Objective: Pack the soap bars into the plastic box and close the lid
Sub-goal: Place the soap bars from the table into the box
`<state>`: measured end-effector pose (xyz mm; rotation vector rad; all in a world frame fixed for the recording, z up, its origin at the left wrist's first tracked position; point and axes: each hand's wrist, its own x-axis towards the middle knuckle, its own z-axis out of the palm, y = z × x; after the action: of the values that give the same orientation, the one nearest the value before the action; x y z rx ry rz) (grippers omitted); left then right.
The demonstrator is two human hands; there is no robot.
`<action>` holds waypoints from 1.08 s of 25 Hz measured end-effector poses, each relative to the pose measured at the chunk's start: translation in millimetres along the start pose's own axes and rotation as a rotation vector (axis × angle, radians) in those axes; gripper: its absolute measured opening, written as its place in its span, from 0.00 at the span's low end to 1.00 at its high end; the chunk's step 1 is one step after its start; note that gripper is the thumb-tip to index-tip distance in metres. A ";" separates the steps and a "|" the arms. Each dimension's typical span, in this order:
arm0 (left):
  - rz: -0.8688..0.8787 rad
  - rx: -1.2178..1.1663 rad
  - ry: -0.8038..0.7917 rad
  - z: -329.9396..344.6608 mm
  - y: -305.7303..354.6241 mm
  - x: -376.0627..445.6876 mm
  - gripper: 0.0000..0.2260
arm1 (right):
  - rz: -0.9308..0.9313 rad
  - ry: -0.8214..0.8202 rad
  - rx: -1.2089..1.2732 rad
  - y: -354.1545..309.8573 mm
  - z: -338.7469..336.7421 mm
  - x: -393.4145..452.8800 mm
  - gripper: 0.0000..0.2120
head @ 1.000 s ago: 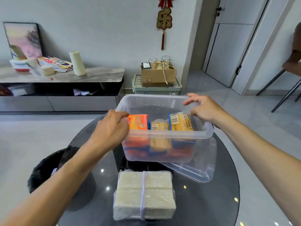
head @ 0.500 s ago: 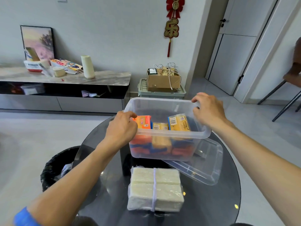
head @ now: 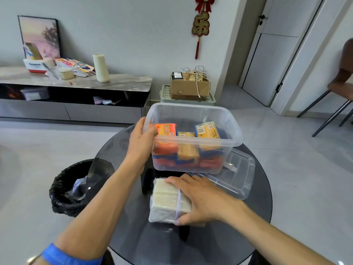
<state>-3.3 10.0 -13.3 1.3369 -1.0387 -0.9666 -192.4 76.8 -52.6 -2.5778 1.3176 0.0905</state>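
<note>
A clear plastic box stands on the round dark glass table, holding several wrapped soap bars: an orange one, a yellow one and others below. My left hand grips the box's left rim. Its clear lid lies on the table behind and right of the box, partly under it. In front of the box lies a wrapped pack of pale white soap bars. My right hand lies over the pack's right side, fingers and thumb curled around it.
A black-lined bin stands left of the table. Beyond are a low marble-topped cabinet with clutter, a cardboard box on a green crate, a door and a chair at right.
My right hand left the box's right rim and came down onto the white soap pack. The left hand stays on the left rim. The camera view shifted slightly.
</note>
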 end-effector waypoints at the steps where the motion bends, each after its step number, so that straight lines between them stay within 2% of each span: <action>1: 0.014 -0.003 -0.007 -2.2 -2.5 0.5 0.24 | 0.009 0.016 0.026 -0.4 -0.9 0.5 0.46; 5: 0.047 -0.077 -0.015 -1.2 -7.2 -0.1 0.21 | 0.081 0.116 0.135 -5.6 -12.1 -17.9 0.42; 6: 0.045 -0.085 -0.001 -1.0 -7.0 0.9 0.20 | 0.123 0.131 0.242 -7.1 -23.3 -27.8 0.40; 7: 0.043 -0.096 0.010 -1.2 -7.6 2.9 0.20 | 0.146 0.132 0.444 -7.6 -37.4 -39.2 0.37; 9: 0.039 -0.118 0.017 1.1 -8.4 5.5 0.21 | 0.100 0.158 1.003 -8.6 -76.8 -61.8 0.30; 11: 0.037 -0.139 0.030 4.3 -8.7 5.9 0.22 | 0.054 0.299 1.471 -5.4 -113.1 -72.1 0.21; 12: 0.041 -0.144 0.041 5.3 -8.1 4.1 0.22 | 0.055 0.412 1.604 -4.5 -130.8 -67.5 0.14; 14: 0.039 -0.154 0.053 6.3 -6.6 1.1 0.22 | 0.098 0.521 1.679 -0.3 -166.2 -46.1 0.12; 17: 0.033 -0.140 0.058 5.4 -5.5 -2.6 0.23 | 0.306 0.498 1.513 11.9 -185.9 9.8 0.14; 19: 0.038 -0.126 0.046 3.7 -3.7 -5.4 0.23 | 0.463 0.421 1.350 17.7 -171.8 50.0 0.22; 20: 0.042 -0.121 0.041 3.0 -3.0 -6.3 0.23 | 0.542 0.409 1.211 20.1 -157.9 66.8 0.28; 23: 0.059 -0.100 0.027 2.3 -2.6 -8.7 0.24 | 0.693 0.305 0.437 22.4 -116.7 94.3 0.38; 24: 0.066 -0.092 0.028 2.5 -4.7 -7.0 0.25 | 0.709 0.288 0.260 24.4 -110.7 98.9 0.41; 27: 0.087 -0.089 0.013 8.4 -7.0 -5.5 0.24 | 0.730 0.233 0.073 28.9 -114.2 106.7 0.46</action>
<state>-12.6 12.8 -20.7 1.2136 -1.0236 -0.9274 -159.0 -51.6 34.9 -1.9622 2.2341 -0.1328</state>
